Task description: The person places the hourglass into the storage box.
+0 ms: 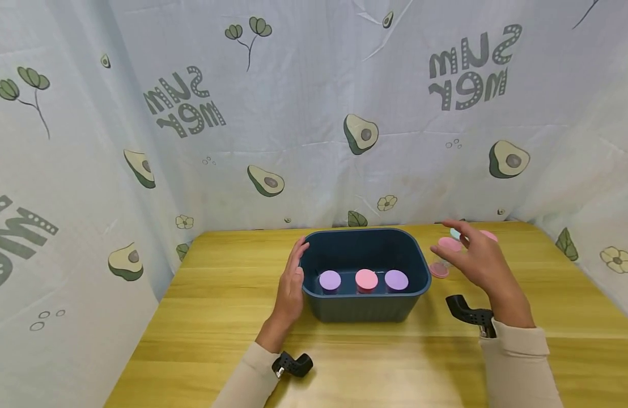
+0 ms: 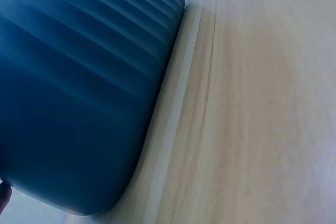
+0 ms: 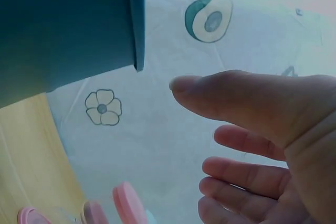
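The right hand (image 1: pixel 478 259) hovered above the table (image 1: pixel 202 317) just right of the tub (image 1: pixel 365 306), its fingers spread and relaxed, holding nothing; the right wrist view showed the palm open with the thumb (image 3: pixel 220 95) stretched out. Under and beyond its fingertips sat a small cluster of jars with pink lids (image 1: pixel 449 245), one pale blue piece among them, near the far right part of the table. The left hand (image 1: pixel 292 283) lay flat against the left wall of the tub, fingers straight and together, touching it without gripping. The tub was dark blue, oblong with rounded corners and ribbed outer walls (image 2: pixel 79 93), standing near the middle of the table. Inside it three jars stood in a row: a purple lid (image 1: pixel 330 280) on the left, a pink lid (image 1: pixel 366 279) in the middle, another purple lid (image 1: pixel 396 280) on the right. Bare yellow wood stretched to the near side and the left. A cloth printed with avocados (image 1: pixel 314 113) closed off the far side and both ends.
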`<act>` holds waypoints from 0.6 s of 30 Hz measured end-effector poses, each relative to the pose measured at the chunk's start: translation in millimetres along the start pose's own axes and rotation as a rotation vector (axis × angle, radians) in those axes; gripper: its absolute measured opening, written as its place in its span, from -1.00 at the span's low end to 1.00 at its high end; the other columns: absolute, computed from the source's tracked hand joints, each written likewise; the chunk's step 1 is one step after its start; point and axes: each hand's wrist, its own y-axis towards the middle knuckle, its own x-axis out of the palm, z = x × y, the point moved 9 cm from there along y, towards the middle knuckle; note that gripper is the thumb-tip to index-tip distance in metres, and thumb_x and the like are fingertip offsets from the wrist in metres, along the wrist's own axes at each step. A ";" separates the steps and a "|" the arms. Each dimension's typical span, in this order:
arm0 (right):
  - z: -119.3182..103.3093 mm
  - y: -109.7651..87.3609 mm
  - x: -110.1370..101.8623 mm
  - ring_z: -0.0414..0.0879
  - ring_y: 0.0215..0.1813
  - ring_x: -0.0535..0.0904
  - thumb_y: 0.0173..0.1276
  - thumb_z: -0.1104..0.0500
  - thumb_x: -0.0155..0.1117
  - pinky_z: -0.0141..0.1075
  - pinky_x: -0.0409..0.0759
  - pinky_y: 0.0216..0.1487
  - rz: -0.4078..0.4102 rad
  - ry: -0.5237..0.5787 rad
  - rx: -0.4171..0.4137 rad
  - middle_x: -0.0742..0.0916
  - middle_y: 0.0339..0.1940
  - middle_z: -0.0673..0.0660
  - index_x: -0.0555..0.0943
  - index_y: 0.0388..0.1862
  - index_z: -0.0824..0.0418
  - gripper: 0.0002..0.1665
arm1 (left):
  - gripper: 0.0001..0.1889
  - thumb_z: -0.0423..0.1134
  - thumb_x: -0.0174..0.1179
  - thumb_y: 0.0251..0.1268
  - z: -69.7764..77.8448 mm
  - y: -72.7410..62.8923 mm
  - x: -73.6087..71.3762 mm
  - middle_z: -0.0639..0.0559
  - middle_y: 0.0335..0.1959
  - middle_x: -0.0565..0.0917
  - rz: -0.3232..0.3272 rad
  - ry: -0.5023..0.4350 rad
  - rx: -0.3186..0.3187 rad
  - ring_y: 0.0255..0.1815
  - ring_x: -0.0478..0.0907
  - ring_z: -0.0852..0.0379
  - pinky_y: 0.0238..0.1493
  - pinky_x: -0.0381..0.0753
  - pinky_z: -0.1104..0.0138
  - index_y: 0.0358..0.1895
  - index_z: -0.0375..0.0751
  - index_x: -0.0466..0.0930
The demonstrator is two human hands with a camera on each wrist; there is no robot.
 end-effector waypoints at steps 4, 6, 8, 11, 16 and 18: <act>7.0 1.6 -0.8 0.50 0.19 0.39 0.22 -0.03 0.39 0.30 0.40 0.11 0.013 -0.032 0.018 0.45 0.25 0.53 0.41 0.27 0.37 -0.23 | -0.48 -0.20 -0.38 0.49 -1.0 0.2 0.4 -0.08 0.53 0.11 0.003 -0.005 0.005 0.53 0.03 -0.04 0.39 0.09 -0.14 0.45 -0.20 0.19; 10.4 2.5 -0.7 0.51 0.18 0.39 0.23 -0.04 0.38 0.30 0.41 0.10 0.014 -0.047 0.027 0.45 0.24 0.54 0.40 0.27 0.38 -0.23 | -0.48 -0.23 -0.38 0.47 -1.5 0.4 0.6 -0.10 0.52 0.11 0.003 -0.005 0.004 0.53 0.02 -0.03 0.40 0.08 -0.14 0.45 -0.20 0.19; 13.5 3.3 -0.8 0.51 0.18 0.40 0.25 -0.04 0.37 0.29 0.41 0.10 0.017 -0.055 0.032 0.47 0.21 0.53 0.39 0.27 0.40 -0.24 | -0.48 -0.29 -0.37 0.45 -0.8 1.0 0.4 -0.11 0.52 0.11 0.005 -0.004 0.005 0.52 0.03 -0.03 0.40 0.08 -0.12 0.44 -0.20 0.19; 18.5 3.8 -0.5 0.50 0.17 0.40 0.26 -0.03 0.35 0.29 0.42 0.09 0.021 -0.057 0.040 0.49 0.17 0.53 0.39 0.27 0.40 -0.24 | -0.47 -0.41 -0.35 0.39 12.2 2.9 -1.5 -0.23 0.50 0.12 -0.001 -0.012 -0.006 0.52 0.03 -0.12 0.40 0.07 -0.13 0.42 -0.33 0.20; 25.6 4.1 0.1 0.48 0.18 0.41 0.27 -0.01 0.35 0.27 0.41 0.10 0.028 -0.035 0.049 0.50 0.16 0.52 0.38 0.27 0.41 -0.26 | -0.46 -0.45 -0.35 0.36 11.3 3.9 -0.8 -0.25 0.50 0.12 -0.004 -0.015 -0.015 0.51 0.04 -0.15 0.39 0.08 -0.15 0.41 -0.37 0.20; 27.8 4.2 1.2 0.48 0.18 0.41 0.28 -0.01 0.34 0.26 0.41 0.11 0.027 -0.023 0.053 0.50 0.17 0.53 0.38 0.27 0.41 -0.26 | -0.46 -0.38 -0.35 0.39 -0.8 2.2 1.4 -0.14 0.52 0.11 0.001 -0.009 -0.008 0.52 0.03 -0.07 0.39 0.09 -0.14 0.43 -0.28 0.20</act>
